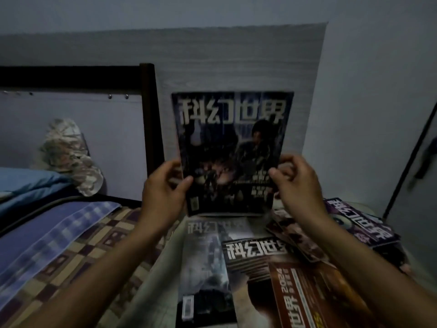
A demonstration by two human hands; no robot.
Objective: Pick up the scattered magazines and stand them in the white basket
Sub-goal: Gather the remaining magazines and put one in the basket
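Now mid-pickup, 1 mag lifted. Left hand (163, 185) pinching lifted magazine (230, 147) at lower left edge, thumb on cover, fingers behind. Mag upright betw both hands, title upside down. Right hand (295, 183) gripping lower right edge, fingers curled. Scattered magazines (255, 254) still flat just below fingers, approx 5. White basket not in view. Next, prob: locate basket, carry mag over, stand on edge.

The held magazine (233, 147) carries the title "科幻世界", upside down. Below it, the black-banded magazine (253, 254) shows the same title. Right of that, the orange-brown magazine (314, 297) reads "2024" and "世界".
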